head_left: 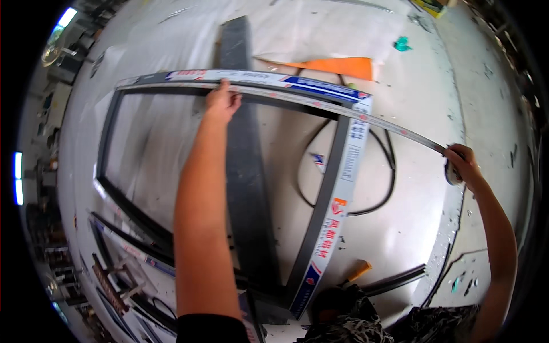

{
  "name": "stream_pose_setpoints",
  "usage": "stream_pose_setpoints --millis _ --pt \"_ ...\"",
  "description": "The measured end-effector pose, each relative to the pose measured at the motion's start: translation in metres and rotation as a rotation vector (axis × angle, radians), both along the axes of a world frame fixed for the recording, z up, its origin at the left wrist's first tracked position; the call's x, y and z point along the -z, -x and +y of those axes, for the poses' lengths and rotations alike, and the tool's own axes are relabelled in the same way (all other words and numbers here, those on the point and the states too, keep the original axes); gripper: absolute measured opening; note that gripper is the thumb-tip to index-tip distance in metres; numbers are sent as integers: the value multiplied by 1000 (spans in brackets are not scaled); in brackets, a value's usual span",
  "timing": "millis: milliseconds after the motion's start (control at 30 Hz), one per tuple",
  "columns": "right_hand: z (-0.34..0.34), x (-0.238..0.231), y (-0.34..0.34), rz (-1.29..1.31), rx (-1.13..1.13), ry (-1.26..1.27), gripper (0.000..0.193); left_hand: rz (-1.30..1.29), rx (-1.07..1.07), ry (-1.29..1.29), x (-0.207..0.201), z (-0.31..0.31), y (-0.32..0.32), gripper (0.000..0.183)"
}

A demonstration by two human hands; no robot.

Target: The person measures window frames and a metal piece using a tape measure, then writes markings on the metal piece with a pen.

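Note:
A dark grey rectangular metal frame (337,171) with white, blue and red protective film lies flat on a white covered surface. My left hand (222,102) reaches far forward and presses the end of a tape measure blade (343,110) against the frame's far rail. The blade runs right and toward me, past the frame's right corner. My right hand (462,164) grips the tape measure case at the right, off the frame. A dark grey bar (246,188) lies under my left forearm across the frame.
A black cable (389,188) loops on the sheet inside and right of the frame. An orange sheet (343,66) and a teal scrap (402,43) lie beyond. A tool with an orange handle (358,271) rests near me. More frame profiles (123,257) are stacked at lower left.

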State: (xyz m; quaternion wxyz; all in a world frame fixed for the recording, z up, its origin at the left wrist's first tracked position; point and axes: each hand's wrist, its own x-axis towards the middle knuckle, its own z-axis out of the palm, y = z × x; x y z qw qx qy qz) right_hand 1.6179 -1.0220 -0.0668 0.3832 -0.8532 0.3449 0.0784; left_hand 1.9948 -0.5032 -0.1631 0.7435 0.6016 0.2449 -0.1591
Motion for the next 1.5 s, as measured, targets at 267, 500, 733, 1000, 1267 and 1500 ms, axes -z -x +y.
stream_pose_setpoints --millis 267,500,733,1000,1267,1500 --pt "-4 6 -3 -168 -123 119 21 48 43 -74 -7 -5 -2 40" --pt "2 15 0 -331 -407 534 6 39 -16 -30 -8 -5 3 38" --pt "9 16 1 -403 -413 663 8 44 -38 -11 -7 -5 3 37" --pt "11 23 -1 -486 -466 782 10 10 -54 26 -7 -6 5 39" --pt "11 26 0 -503 -464 768 11 5 -43 -29 -12 -4 1 36" --pt "5 27 1 -545 -471 800 16 41 -5 -58 -9 -6 -3 40"
